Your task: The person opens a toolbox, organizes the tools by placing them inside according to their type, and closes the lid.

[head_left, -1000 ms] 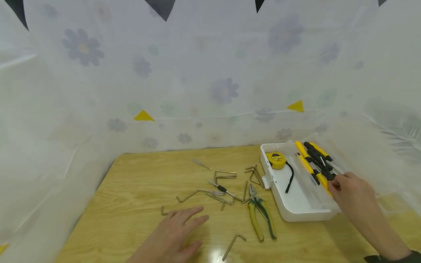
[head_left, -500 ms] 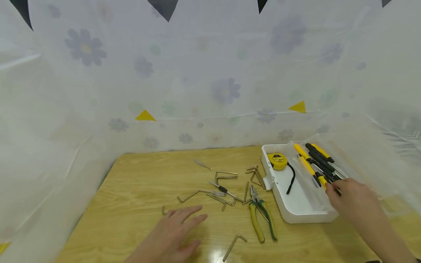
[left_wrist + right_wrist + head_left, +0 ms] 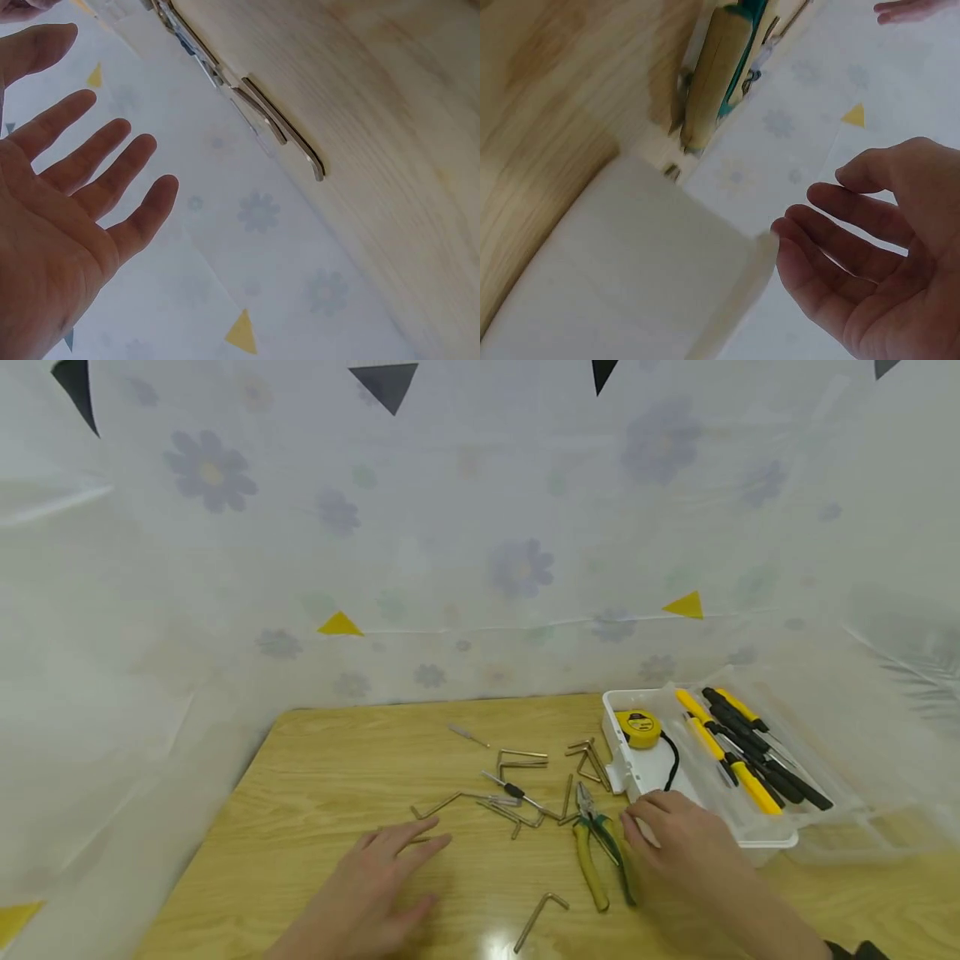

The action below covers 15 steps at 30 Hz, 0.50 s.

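Right hand leaves the tools for the box's near left corner

The right hand (image 3: 686, 835) has come away from the slim black-handled tool (image 3: 801, 785), which now lies free, its handle in plain sight, on the translucent plastic layer (image 3: 828, 747) along the right side of the white plastic box (image 3: 617, 750) (tray or lid, I cannot tell). That tool's handling looks finished for now. The hand is at the box's near left corner, just beside the yellow-and-green-handled steel pliers (image 3: 590, 860) on the pale wooden counter (image 3: 300, 777). The left hand (image 3: 375, 877) has hardly shifted: spread wide, holding nothing, toward the counter's left edge.

The right wrist view shows what the head view hides: the right fingers loosely bent, the gap to the thumb narrow, nothing pinched; whether they touch the box's edge is unclear. The left wrist view shows the left palm bare and, whole, a brass-coloured L-shaped metal key (image 3: 289, 131) that the head view seems to hide partly behind the left fingers.
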Each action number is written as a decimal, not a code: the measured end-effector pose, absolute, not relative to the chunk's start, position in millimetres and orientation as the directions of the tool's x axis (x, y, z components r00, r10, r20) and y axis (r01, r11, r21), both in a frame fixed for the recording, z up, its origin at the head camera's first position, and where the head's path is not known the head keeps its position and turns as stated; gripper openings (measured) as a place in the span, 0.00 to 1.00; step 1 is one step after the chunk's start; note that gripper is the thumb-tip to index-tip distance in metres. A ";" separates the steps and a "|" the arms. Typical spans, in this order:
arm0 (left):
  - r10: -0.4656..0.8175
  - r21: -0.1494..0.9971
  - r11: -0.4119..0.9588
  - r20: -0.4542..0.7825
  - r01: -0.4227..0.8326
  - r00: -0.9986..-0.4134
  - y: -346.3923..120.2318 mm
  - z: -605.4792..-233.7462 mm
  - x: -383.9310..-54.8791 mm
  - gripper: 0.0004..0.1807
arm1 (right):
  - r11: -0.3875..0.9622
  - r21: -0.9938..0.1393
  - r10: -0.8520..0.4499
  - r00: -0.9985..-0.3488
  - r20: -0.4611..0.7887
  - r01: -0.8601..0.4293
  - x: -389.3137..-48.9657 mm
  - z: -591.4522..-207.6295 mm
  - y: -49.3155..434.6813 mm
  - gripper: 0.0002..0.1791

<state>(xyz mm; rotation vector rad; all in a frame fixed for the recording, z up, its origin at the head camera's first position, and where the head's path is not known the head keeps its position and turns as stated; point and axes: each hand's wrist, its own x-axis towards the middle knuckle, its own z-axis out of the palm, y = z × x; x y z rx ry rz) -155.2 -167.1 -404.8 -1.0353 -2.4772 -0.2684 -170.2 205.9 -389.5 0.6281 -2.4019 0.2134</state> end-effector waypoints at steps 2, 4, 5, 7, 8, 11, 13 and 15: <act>0.618 0.013 0.712 0.463 0.702 -0.635 -169.5 -404.8 -154.1 0.34 | 0.870 -0.018 -0.403 -0.732 0.550 -0.493 -167.9 -392.6 192.2 0.02; 0.614 0.013 0.718 0.459 0.695 -0.642 -171.4 -404.8 -153.1 0.34 | 0.867 -0.044 -0.421 -0.777 0.469 -0.497 -166.4 -395.7 180.3 0.03; 0.611 0.016 0.721 0.457 0.693 -0.646 -172.2 -404.6 -152.6 0.34 | 0.861 -0.050 -0.438 -0.788 0.432 -0.506 -166.4 -397.0 175.0 0.03; 0.605 0.023 0.724 0.460 0.690 -0.650 -174.0 -404.0 -151.9 0.34 | 0.844 -0.072 -0.476 -0.803 0.358 -0.532 -168.3 -399.6 166.2 0.02; 0.602 0.023 0.726 0.459 0.687 -0.653 -174.8 -403.5 -151.9 0.34 | 0.836 -0.076 -0.495 -0.807 0.322 -0.544 -170.1 -400.7 161.9 0.02; 0.596 0.025 0.730 0.465 0.683 -0.654 -176.5 -401.4 -151.9 0.34 | 0.808 -0.089 -0.547 -0.797 0.256 -0.583 -178.4 -404.1 150.3 0.05; 0.597 0.021 0.732 0.462 0.681 -0.656 -176.8 -400.2 -151.8 0.33 | 0.793 -0.101 -0.568 -0.790 0.231 -0.600 -185.1 -407.6 144.1 0.07; 0.599 0.024 0.729 0.461 0.684 -0.655 -177.1 -400.4 -151.3 0.33 | 0.785 -0.102 -0.579 -0.782 0.230 -0.611 -190.5 -411.7 139.7 0.09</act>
